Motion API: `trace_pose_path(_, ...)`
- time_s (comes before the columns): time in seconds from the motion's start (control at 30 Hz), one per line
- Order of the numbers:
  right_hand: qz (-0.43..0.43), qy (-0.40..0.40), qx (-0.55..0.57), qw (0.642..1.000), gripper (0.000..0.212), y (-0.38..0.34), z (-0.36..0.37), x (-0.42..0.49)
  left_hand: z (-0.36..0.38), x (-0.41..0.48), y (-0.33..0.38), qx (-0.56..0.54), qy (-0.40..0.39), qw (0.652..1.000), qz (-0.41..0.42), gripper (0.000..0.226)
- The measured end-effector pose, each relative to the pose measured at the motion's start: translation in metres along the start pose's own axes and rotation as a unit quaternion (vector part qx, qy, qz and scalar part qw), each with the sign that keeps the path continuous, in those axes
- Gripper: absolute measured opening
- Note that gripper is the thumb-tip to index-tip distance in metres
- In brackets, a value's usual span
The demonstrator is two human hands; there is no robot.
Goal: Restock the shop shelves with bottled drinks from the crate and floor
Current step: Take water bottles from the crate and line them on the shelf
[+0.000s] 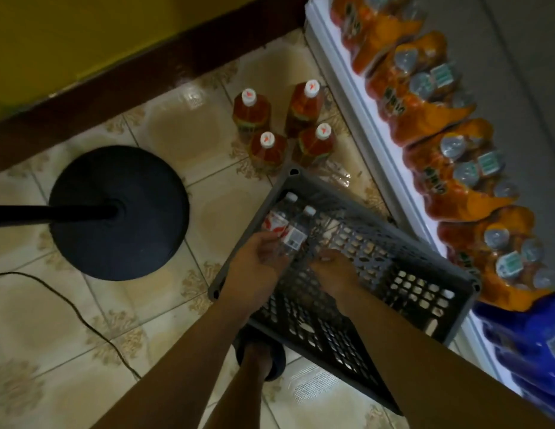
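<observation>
Clear bottles [293, 235], red-white labels [274, 226] unreadable, in left hand [257, 261]

dim, soft-focus view, glare on floor tiles [189, 100], edges warped.

Patterned floor tiles [68, 320] meet a yellow wall [84, 32], dimly lit.

Black round stand base [118, 212] on tiled floor [177, 128], thin black cable [93, 329], yellow wall [84, 26]
</observation>
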State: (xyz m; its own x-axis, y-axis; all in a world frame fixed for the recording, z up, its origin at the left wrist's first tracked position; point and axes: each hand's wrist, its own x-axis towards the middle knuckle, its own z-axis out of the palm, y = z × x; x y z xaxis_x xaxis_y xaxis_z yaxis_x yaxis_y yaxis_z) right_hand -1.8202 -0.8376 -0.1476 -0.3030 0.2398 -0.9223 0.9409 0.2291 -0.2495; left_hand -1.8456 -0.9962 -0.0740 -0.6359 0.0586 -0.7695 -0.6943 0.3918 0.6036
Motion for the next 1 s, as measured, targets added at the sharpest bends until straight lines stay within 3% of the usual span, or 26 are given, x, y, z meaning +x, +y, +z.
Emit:
trace_pose_path(0.07,-0.013,-0.021,-0.028,0.999,0.026,0.008,0.013,0.016,0.006,0.011,-0.012,0.022,-0.037,0.999,-0.007,0.037)
trace_pose_path(0.23,-0.037,-0.034,-0.052,0.997,0.02,0.015,0.031,0.058,0.023,0.045,-0.034,0.097,-0.078,0.992,-0.004,0.042)
trace_pose_path(0.3,-0.043,-0.022,-0.025,0.998,0.002,0.02,0.042,0.078,0.027,0.056,-0.042,0.112,-0.071,0.991,0.001,0.039)
trace_pose_path(0.4,-0.042,-0.01,0.016,0.999,0.03,0.025,0.061,0.107,0.029,0.071,-0.051,0.138,-0.043,0.989,-0.007,0.037)
trace_pose_path(0.57,-0.035,0.011,0.081,0.996,0.038,0.03,0.084,0.139,0.04,0.087,-0.067,0.13,-0.041,0.991,0.003,0.038)
trace_pose_path(0.8,-0.032,0.041,0.203,0.978,0.075,0.037,0.109,0.165,0.041,0.102,-0.087,0.074,-0.036,0.997,-0.012,0.039)
trace_pose_path(0.9,-0.033,0.034,0.202,0.978,0.075,0.037,0.105,0.166,0.042,0.106,-0.09,0.051,-0.027,0.998,-0.017,0.035)
trace_pose_path(1.0,-0.041,0.01,0.208,0.977,0.06,0.04,0.095,0.165,0.046,0.107,-0.093,0.045,-0.024,0.999,-0.015,0.039)
